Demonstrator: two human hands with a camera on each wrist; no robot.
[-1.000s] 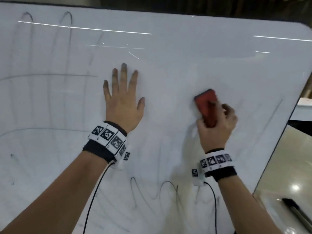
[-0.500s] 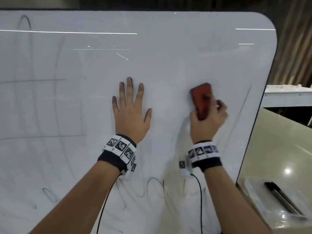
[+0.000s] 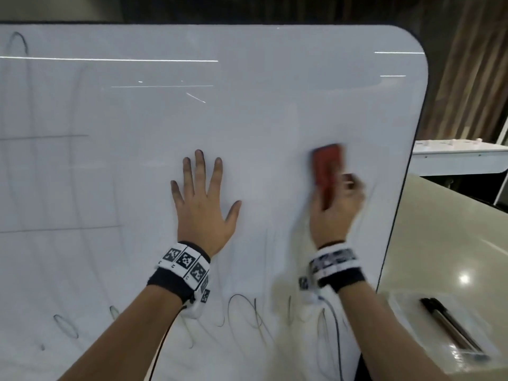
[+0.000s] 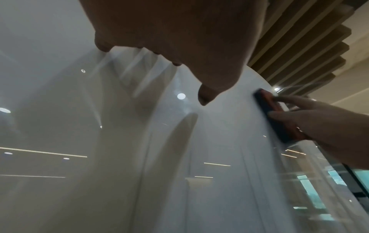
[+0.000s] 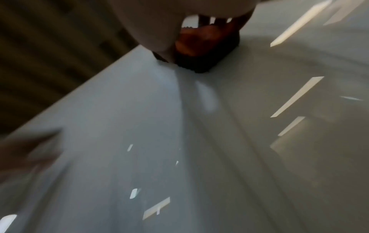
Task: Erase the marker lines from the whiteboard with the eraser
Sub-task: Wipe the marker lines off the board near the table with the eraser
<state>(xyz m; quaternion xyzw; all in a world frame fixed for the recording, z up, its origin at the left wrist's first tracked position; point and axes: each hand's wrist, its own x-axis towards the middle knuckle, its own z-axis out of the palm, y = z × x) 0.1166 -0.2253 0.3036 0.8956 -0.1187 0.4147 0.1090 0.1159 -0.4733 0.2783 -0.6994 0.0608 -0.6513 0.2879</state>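
The right hand gripped the red eraser, fingers curled round its sides, and pressed it against the board near the right edge; both were motion-blurred. The left hand lay flat on the board, fingers straight and spread, bracing it, well left of the eraser. The upper right area looked clean, but loops ran along the bottom below both wrists, and faint lines and an oval remained at the left.

The likely failure was missed marks: fast strokes confined to the right could leave the lower loops and the left lines. Light or uneven pressure would probably smear ink to grey haze rather than lift it. The left palm could smudge ink and covered the board beneath it. A stroke running past the right edge could tip the eraser off the board
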